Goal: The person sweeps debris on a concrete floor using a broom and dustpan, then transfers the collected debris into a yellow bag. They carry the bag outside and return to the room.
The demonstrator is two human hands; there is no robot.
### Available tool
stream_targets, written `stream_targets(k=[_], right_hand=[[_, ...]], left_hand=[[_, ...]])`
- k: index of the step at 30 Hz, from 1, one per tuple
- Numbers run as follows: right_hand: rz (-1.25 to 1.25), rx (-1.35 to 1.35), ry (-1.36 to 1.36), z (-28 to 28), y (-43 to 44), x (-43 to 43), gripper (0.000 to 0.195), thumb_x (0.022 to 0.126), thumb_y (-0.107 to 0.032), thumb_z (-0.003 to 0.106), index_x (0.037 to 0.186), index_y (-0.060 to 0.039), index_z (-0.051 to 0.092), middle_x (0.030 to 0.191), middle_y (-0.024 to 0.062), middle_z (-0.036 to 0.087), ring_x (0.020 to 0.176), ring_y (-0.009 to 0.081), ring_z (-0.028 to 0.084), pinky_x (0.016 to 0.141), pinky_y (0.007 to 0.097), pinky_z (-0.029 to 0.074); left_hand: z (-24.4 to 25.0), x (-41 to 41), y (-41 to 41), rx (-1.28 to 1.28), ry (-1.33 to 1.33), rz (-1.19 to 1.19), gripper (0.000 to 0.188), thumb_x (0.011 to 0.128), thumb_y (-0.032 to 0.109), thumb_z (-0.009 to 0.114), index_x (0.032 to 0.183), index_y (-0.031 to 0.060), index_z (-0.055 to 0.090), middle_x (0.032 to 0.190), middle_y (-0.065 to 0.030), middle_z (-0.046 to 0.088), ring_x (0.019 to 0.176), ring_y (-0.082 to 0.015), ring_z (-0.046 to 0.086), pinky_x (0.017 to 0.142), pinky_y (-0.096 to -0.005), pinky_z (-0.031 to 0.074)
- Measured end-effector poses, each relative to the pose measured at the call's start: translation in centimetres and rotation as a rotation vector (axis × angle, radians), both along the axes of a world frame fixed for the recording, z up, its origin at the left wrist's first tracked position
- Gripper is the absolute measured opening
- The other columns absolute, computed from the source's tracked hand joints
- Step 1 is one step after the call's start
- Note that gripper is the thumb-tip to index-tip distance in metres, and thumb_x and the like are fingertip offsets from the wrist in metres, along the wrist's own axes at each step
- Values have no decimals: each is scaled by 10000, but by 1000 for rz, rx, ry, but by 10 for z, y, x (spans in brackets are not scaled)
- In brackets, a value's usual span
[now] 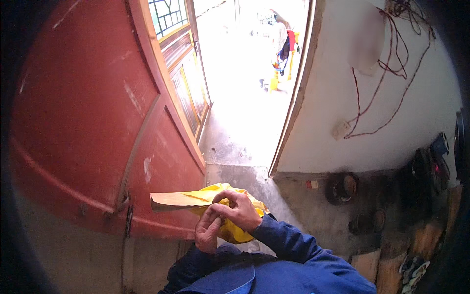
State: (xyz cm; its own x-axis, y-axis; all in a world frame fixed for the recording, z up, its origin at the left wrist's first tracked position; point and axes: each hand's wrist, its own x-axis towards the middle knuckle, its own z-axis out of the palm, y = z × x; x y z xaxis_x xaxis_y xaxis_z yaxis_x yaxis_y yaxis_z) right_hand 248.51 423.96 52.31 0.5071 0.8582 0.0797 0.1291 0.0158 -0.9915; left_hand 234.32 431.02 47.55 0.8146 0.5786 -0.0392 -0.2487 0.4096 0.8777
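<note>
In front of my chest is a crumpled yellow bag (237, 234), apparently plastic. A flat tan slab (172, 199) sticks out of it to the left; whether this is wood or stacked paper I cannot tell. My right hand (240, 211) lies over the bag, thumb and index finger pinching its edge where it meets the slab. Just below, my left hand (208, 229) holds the same edge from the near side, its fingertips close to those of the right. The hands hide part of the bag between them.
A red panelled door (88, 92) stands at the left, with a wooden door (187, 88) beyond it. The bright doorway lies ahead. Cables (398, 95) and a socket block (341, 129) hang on the right wall (312, 147). Shoes (414, 270) and dark objects sit lower right.
</note>
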Motion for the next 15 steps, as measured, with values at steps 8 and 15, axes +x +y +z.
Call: stream_targets(k=[8, 15], right_hand=[[-38, 36, -21, -8, 94, 150, 236, 859, -176, 675, 980, 25, 648, 853, 54, 645, 762, 102, 600, 685, 225, 507], [-126, 54, 61, -4, 182, 263, 217, 844, -179, 691, 957, 4, 667, 815, 69, 665, 694, 107, 617, 645, 229, 510]], left_hand=[[-15, 152, 107, 162, 0, -127, 394, 996, 92, 437, 1378, 1, 408, 1350, -125, 494, 1234, -210, 498, 1056, -344, 386], [-10, 274, 210, 205, -68, -278, 425, 983, 65, 422, 1397, -12, 362, 1363, -132, 486, 1270, -193, 465, 1091, -319, 335]])
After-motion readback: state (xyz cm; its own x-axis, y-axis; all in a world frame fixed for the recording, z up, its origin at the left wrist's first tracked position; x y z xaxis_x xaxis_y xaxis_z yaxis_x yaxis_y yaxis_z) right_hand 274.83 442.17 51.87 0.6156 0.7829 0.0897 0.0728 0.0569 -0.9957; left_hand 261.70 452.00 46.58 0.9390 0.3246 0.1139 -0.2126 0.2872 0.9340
